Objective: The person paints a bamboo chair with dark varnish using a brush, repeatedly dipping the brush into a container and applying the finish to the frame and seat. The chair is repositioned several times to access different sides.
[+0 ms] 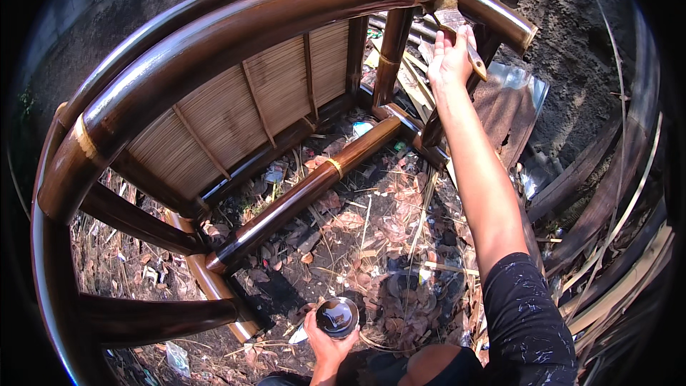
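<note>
In my right hand (450, 58), stretched out to the far right, is a paintbrush (477, 63) with a wooden handle and pale bristles. Its bristles meet the right end of a thick, glossy dark-brown bamboo rail (250, 18). That rail belongs to a bamboo furniture frame (307, 186) with lighter bands at its joints and a woven slat panel (236, 111). Low in the middle, my left hand (330, 347) wraps around a small round cup (337, 317) of dark, shiny liquid. The liquid reflects bright light.
Dry leaves and litter (357, 229) cover the ground. A rusty corrugated metal sheet (511, 104) leans behind my right arm. Bamboo poles and split strips (607, 193) pile up on the right. A rough wall (564, 21) stands behind the frame, and a plastic scrap (177, 359) lies at lower left.
</note>
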`<act>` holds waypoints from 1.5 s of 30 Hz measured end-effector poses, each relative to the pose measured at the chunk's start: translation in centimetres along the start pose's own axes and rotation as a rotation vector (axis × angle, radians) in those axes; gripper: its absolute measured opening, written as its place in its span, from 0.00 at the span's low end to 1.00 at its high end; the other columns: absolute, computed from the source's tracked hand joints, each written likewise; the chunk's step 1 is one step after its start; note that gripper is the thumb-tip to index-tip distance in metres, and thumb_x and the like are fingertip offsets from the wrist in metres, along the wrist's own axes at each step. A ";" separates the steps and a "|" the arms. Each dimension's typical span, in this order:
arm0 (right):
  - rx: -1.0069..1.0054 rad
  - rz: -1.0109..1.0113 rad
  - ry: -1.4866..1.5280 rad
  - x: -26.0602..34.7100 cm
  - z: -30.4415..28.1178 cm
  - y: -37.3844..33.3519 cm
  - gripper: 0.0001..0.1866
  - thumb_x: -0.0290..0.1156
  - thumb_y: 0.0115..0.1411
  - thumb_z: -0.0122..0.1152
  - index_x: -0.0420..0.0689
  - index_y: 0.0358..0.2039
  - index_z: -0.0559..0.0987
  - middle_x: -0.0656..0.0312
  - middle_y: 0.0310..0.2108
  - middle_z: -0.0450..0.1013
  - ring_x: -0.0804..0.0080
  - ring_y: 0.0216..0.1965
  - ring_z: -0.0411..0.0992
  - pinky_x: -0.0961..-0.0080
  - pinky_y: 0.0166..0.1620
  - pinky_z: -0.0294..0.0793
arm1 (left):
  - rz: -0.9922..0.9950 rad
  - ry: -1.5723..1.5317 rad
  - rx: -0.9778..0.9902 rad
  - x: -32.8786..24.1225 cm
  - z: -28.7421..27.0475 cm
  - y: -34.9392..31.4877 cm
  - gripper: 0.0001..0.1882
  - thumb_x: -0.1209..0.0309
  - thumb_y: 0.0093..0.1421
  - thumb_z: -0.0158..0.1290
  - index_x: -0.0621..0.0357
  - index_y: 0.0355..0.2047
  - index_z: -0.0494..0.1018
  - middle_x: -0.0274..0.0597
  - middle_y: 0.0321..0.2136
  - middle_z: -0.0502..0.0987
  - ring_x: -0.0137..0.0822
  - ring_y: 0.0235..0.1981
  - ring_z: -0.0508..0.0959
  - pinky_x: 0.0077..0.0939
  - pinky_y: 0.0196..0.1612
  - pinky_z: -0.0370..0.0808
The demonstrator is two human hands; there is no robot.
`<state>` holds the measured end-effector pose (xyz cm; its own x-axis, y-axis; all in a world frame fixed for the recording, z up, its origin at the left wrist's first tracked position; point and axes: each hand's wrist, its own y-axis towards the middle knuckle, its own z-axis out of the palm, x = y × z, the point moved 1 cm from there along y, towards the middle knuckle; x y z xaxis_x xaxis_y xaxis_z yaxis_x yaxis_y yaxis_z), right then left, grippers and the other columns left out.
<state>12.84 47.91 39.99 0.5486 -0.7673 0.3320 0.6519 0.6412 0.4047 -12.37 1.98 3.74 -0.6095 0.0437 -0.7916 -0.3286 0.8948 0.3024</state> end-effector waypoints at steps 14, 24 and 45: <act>0.935 -1.081 -1.727 13.4 0.3 -0.8 0.13 0.27 0.60 0.61 0.51 0.46 0.82 0.57 0.43 0.76 0.55 0.43 0.77 0.62 0.46 0.78 | -0.027 -0.086 0.016 -0.3 -0.8 0.9 0.57 0.61 0.29 0.76 0.71 0.58 0.59 0.63 0.51 0.67 0.62 0.55 0.67 0.52 0.61 0.64; 0.940 -1.191 -1.941 22.1 -7.6 -0.4 0.12 0.30 0.62 0.63 0.50 0.47 0.83 0.54 0.45 0.78 0.56 0.47 0.78 0.66 0.50 0.78 | 0.021 -0.129 0.042 0.1 -0.2 0.5 0.58 0.58 0.35 0.75 0.72 0.61 0.55 0.66 0.54 0.64 0.63 0.57 0.66 0.51 0.62 0.62; 0.449 0.094 -0.985 20.2 -10.5 2.2 0.16 0.33 0.66 0.61 0.45 0.54 0.79 0.61 0.51 0.77 0.72 0.47 0.77 0.76 0.49 0.78 | -0.023 -0.050 0.039 -1.1 -0.3 0.1 0.58 0.61 0.34 0.74 0.70 0.61 0.54 0.62 0.54 0.63 0.59 0.59 0.64 0.50 0.64 0.60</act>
<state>30.86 33.82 38.64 -0.2051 -0.5114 0.8345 0.2686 0.7905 0.5504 -11.96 1.91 4.84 -0.5652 0.0445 -0.8238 -0.3126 0.9125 0.2637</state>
